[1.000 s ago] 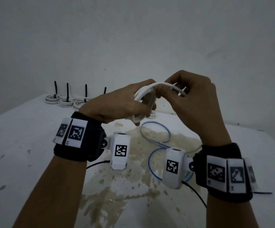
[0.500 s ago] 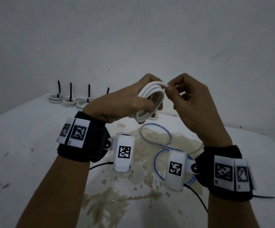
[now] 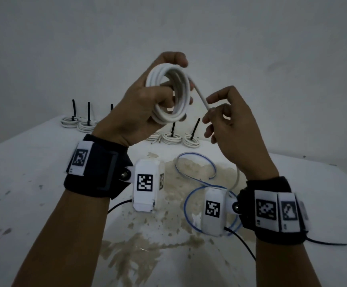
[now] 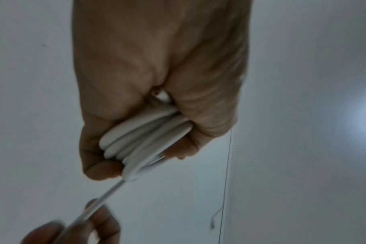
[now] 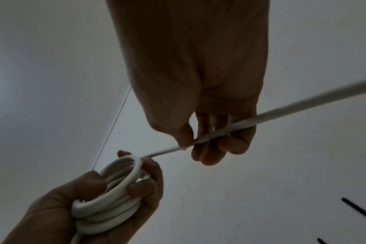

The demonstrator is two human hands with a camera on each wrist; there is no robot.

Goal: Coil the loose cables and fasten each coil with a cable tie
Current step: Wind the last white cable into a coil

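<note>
Cable, white (image 3: 169, 96): several turns wound into a coil, held upright in the air above the tabletop (image 3: 33, 162), in front of the person. Left hand (image 3: 139, 104), grip closed round the turns, fingers through the ring and thumb on top, apparently to keep the loops stacked so they cannot spring apart. Free end (image 3: 201, 98): runs from the coil's top down to the right hand (image 3: 228, 125), grip pinching it between thumb and forefinger; the strand is taut, likely so the next turn lays flat against the others. More of it trails past the right wrist toward the tabletop, so winding looks unfinished.

Finished coils (image 3: 172, 138): white, lying flat in a row at the tabletop's far side, each with a black cable tie (image 3: 195, 126) standing upright from it. Placement away from the working area suggests a done pile.

Blue cable (image 3: 197, 172): loose, looping on a stained patch of the tabletop, untied.

Containers: none seen.
</note>
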